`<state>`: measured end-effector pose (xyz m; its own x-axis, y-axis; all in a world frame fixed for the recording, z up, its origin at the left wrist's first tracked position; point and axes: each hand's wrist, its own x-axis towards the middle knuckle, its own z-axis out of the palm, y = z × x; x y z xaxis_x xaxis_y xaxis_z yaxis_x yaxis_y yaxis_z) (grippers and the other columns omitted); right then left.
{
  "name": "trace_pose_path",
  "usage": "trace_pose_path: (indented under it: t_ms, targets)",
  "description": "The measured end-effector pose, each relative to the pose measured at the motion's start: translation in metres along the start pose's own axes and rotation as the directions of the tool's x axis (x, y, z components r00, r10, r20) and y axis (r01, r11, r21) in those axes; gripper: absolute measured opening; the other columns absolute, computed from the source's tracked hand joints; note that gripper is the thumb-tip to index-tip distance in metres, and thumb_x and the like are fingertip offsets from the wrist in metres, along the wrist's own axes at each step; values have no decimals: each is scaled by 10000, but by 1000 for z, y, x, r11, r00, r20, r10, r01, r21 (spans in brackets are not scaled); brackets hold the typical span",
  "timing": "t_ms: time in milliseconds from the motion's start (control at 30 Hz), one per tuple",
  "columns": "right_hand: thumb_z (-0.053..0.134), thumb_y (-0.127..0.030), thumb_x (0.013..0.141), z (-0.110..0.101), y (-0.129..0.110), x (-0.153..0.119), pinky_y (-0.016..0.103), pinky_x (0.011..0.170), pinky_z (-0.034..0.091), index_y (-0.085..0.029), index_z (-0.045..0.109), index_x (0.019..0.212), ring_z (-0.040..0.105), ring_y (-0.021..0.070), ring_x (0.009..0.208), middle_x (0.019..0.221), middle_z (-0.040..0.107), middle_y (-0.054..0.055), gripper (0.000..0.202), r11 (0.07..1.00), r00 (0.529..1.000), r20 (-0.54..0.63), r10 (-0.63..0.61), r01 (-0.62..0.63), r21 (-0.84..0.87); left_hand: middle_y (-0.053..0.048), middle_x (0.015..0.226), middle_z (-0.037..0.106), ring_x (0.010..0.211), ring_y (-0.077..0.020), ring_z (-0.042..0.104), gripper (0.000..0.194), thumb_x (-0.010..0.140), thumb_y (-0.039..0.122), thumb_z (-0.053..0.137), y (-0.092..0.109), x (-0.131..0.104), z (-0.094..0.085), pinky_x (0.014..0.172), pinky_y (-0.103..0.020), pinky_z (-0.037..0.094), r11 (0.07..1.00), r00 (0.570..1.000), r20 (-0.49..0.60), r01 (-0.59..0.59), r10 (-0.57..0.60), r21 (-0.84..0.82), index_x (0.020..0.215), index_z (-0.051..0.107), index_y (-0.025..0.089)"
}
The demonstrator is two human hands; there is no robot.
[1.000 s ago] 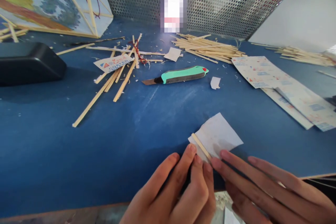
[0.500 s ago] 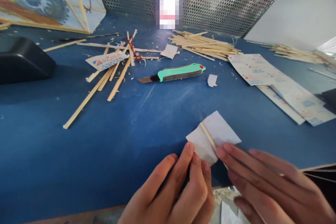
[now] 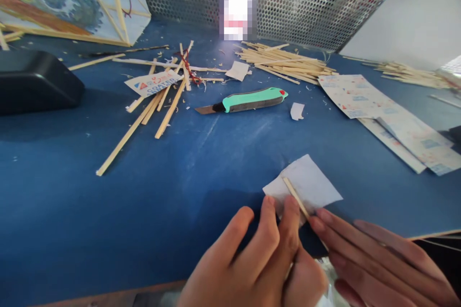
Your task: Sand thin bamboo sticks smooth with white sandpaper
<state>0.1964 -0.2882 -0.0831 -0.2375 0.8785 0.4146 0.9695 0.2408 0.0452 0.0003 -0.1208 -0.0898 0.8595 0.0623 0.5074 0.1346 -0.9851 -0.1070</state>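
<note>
A white piece of paper [image 3: 317,180] lies near the front edge of the blue table, with a thin wooden stick [image 3: 296,196] across it. My left hand [image 3: 266,254] presses its fingertips on the paper's lower left part, beside the stick; its fingers are bent and apart. Pinched in the fingers of my right hand [image 3: 374,254] is the lower end of the stick, at the paper's lower edge. The underside of the paper is hidden by my fingers.
A green utility knife [image 3: 255,100] with its blade out lies mid-table. Loose sticks [image 3: 167,110], a stick pile [image 3: 284,62] and printed paper strips [image 3: 406,120] lie around it. A black object [image 3: 39,81] stands left, below a painted frame [image 3: 72,5].
The fingers of my left hand have spread and shifted right over the paper, closer to the stick. The whole view has moved slightly, so the table things appear further right.
</note>
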Motion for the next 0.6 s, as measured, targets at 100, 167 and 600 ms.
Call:
trace_pose_path:
  t_ms: [100, 167, 600]
  targets:
    - [621, -72, 974, 0, 1, 0, 353, 1202, 434, -126, 716, 1152, 618, 211, 1372, 1512, 625, 82, 209, 1000, 1000, 17, 2, -3, 29, -3, 1425, 688, 1289, -188, 635, 286, 1064, 198, 340, 0, -3, -1, 955, -301, 540, 1000, 1000, -5, -4, 4, -1, 1096, 622, 235]
    - [600, -88, 988, 2, 1, -5, 352, 1171, 460, -122, 701, 1205, 600, 211, 1392, 1461, 669, 83, 242, 997, 999, 17, 28, -29, 70, -17, 1418, 689, 1306, -191, 622, 289, 1066, 200, 341, 0, -4, -2, 967, -297, 535, 1000, 1000, -3, -3, 3, -7, 1117, 625, 225]
    - [577, -138, 1014, 1, -6, -11, 336, 1145, 469, -185, 699, 1354, 618, 181, 1337, 1339, 752, 8, 364, 992, 993, -20, 113, -111, 52, -20, 1419, 661, 1348, -193, 554, 302, 1089, 246, 359, 4, -6, 8, 994, -306, 480, 999, 997, -62, 39, -39, 3, 1194, 641, 221]
